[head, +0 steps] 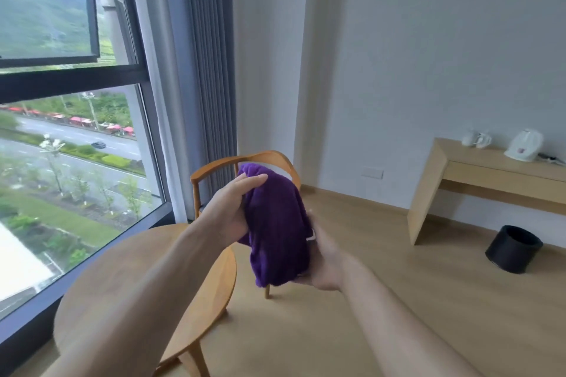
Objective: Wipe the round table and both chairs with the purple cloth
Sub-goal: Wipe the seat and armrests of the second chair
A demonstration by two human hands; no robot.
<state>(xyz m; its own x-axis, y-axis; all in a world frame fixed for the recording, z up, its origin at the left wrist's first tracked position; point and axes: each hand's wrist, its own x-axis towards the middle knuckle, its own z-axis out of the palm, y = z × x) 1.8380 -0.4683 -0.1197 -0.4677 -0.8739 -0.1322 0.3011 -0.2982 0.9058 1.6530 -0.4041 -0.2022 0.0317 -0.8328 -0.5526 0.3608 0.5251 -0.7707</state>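
The purple cloth [277, 228] is bunched up in the air between both hands, in front of me. My left hand [232, 208] grips its upper left side, thumb over the top. My right hand [324, 257] cups it from below and from the right. The round wooden table [122, 272] stands low at the left, under my left forearm. One wooden chair [214, 168] with a curved backrest stands behind the cloth by the curtain; its seat is hidden. A second chair is not in view.
A large window [70, 144] fills the left, with grey curtains [199, 70] beside it. At the right wall stands a wooden desk [490, 177] with a white kettle [525, 145] and cups [476, 138]. A black bin [513, 249] sits on the wooden floor.
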